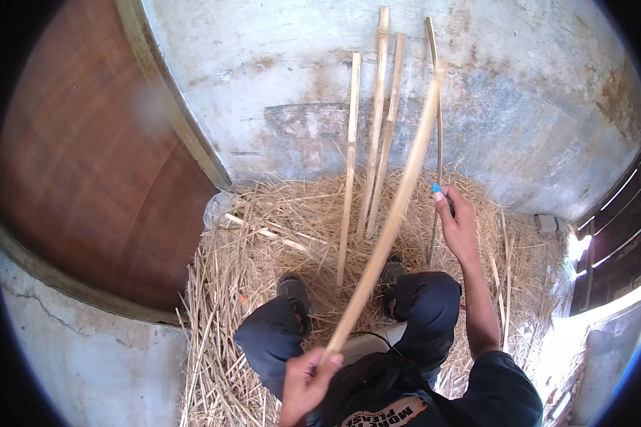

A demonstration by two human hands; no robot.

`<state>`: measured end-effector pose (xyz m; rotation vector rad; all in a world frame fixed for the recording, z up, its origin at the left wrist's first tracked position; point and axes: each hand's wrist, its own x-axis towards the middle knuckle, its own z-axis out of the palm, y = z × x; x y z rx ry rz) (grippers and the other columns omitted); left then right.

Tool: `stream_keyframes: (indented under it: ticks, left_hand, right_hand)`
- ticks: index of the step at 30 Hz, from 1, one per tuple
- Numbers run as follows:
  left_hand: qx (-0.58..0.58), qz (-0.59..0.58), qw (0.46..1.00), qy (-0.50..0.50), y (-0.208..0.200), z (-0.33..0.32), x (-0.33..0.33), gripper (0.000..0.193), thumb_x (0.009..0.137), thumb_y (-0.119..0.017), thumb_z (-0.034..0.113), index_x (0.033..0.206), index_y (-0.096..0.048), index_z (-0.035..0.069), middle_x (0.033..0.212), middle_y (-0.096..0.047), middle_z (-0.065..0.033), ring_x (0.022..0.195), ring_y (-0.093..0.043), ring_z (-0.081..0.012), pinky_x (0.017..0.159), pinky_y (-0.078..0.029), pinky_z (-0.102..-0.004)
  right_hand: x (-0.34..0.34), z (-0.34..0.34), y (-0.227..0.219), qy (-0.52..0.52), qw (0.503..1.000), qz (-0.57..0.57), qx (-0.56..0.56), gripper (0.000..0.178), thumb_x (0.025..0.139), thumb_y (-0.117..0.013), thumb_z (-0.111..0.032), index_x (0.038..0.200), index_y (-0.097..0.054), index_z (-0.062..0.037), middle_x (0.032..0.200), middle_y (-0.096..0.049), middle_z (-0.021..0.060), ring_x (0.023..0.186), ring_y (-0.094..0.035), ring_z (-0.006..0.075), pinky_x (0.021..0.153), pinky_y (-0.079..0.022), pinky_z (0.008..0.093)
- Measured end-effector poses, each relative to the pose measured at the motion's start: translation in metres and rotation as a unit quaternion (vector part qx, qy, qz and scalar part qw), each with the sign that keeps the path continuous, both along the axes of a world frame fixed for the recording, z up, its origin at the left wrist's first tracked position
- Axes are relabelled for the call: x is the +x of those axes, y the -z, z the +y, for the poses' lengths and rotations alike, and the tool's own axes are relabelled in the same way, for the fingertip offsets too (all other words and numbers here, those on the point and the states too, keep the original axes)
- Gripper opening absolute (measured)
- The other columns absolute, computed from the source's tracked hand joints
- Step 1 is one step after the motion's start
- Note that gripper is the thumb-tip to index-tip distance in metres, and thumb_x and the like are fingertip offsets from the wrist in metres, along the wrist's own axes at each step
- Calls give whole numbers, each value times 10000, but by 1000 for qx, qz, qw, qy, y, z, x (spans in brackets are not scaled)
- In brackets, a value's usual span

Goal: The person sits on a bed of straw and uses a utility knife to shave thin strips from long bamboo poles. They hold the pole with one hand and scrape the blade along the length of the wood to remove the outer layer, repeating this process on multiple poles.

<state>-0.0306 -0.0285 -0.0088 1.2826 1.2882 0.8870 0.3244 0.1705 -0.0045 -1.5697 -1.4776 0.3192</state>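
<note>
My left hand (308,381) is closed round the lower end of a long pale bamboo strip (383,252). The strip slants up and away to the right, its far end blurred in front of the wall. On the right, my right hand (457,217) is raised with its fingers bent round a small object with a blue end (436,188). Most of that object is hidden by the fingers, so its kind does not show. Beyond the held strip, several more bamboo strips (350,146) lean upright against the wall, along with a thin darker stick (438,132).
Straw and bamboo shavings (278,213) cover the floor around my legs. A stained pale wall (320,128) stands ahead, with a brown wooden door (114,156) at the left. Dark slats (619,235) are at the right. I sit on a light-coloured seat (367,344).
</note>
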Motion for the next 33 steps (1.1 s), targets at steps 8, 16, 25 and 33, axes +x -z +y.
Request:
stream_keyframes:
  ticks: [8,16,25,33]
  left_hand:
    - [108,160,936,-294,17,10,-113,262,1039,-717,211,853,-668,33,644,-467,68,603,-387,-46,525,-273,-278]
    - [165,375,809,-422,119,-24,-209,360,1064,-680,264,791,-594,46,587,-436,24,527,-300,-81,500,-199,-328]
    - [161,316,821,-447,199,-56,-212,314,1079,-645,206,858,-548,4,694,-391,25,650,-313,-91,559,-235,-321]
    - [209,342,809,-430,159,-3,-213,289,1049,-690,232,884,-610,9,647,-366,35,592,-268,-88,535,-170,-335]
  right_hand:
    - [61,-10,39,18,925,-249,-288,619,835,-877,-336,1352,-627,-106,904,-755,149,912,-753,359,807,-569,492]
    - [110,-31,140,39,903,-224,-364,557,884,-802,-438,1306,-665,-100,1040,-770,199,1018,-744,395,906,-563,521]
    - [83,-70,212,48,930,-82,-355,428,895,-762,-384,1241,-728,-134,1076,-763,234,1061,-725,446,916,-544,537]
    - [89,-77,244,137,951,15,-275,365,957,-737,-338,1216,-727,-81,930,-757,179,905,-742,345,832,-551,451]
